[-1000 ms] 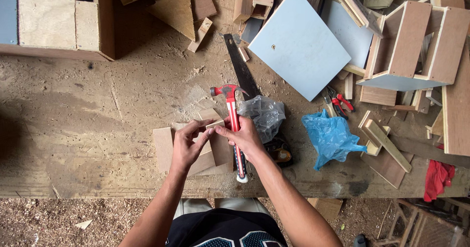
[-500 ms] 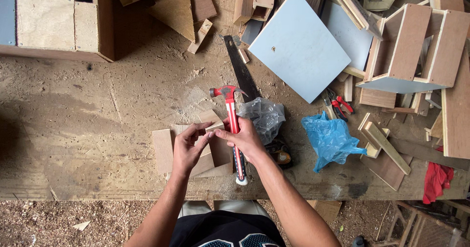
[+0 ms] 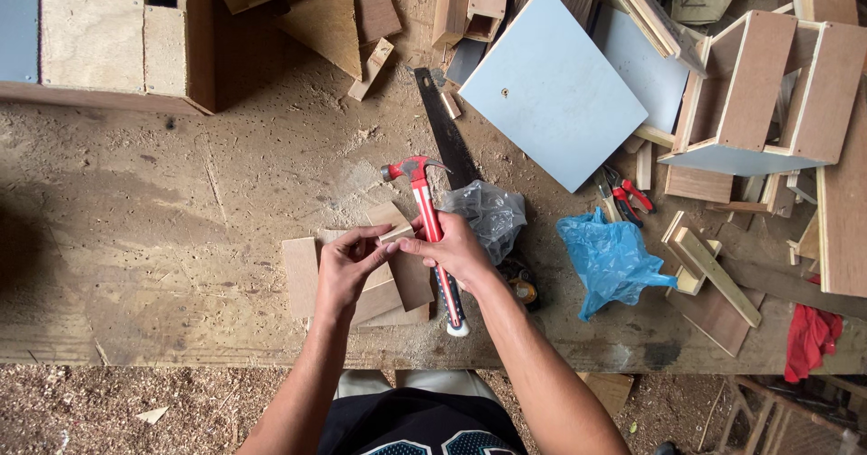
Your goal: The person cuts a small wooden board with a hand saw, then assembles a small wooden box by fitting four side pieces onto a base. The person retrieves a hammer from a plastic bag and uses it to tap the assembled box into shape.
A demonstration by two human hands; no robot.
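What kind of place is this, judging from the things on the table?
Probably a small woodworking shop. A red claw hammer and a hand saw lie on a dusty workbench, with wood offcuts and sawdust around. Both hands hold a small wood piece.

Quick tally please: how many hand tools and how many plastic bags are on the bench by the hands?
Hammers: 1, red hammer
Saws: 1, handsaw
Pliers: 1, red-handled pliers
Plastic bags: 2, grey bag, blue bag
Total: 5
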